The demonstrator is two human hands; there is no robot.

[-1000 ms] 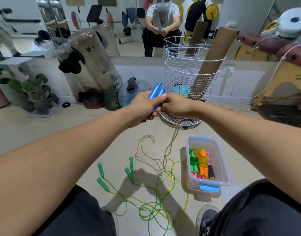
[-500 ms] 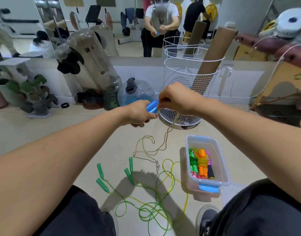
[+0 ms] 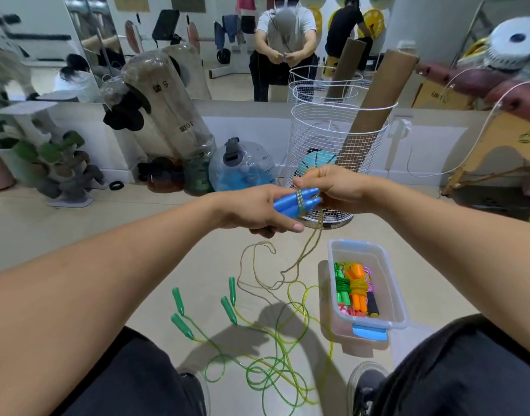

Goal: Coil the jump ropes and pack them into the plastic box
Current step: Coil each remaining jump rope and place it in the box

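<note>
Left hand: left hand (image 3: 259,210) curls round the pair of blue handles (image 3: 296,202), gripping them side by side and level, up in the air on the near side of the wire basket (image 3: 337,163).
Right hand: right hand (image 3: 337,183) pinches the olive cord (image 3: 310,246) at the handle tips, just in front of the basket's lower wall.
Change: a second ago the handles pointed up with nothing wound on them; now they lie flat and a turn of cord (image 3: 300,199) crosses both. Winding has begun, I'd say, with most of the cord left to take up.
Loose cord: it drops from the handles and loops on the floor, nearer the person than the basket.
Plastic box: plastic box (image 3: 389,283) sits open on the floor just this side of the basket, slightly to its right, holding coiled bundles (image 3: 355,291) in green, orange and pink.
Green ropes: green ropes (image 3: 257,364) lie tangled on the floor farther out from the basket, by the person's shoes, with four green handles (image 3: 178,300) to their left; these are not yet coiled.
Beyond: water jug (image 3: 242,166) stands left of the basket; a cardboard tube (image 3: 368,115) leans inside it; a mirror runs behind.
</note>
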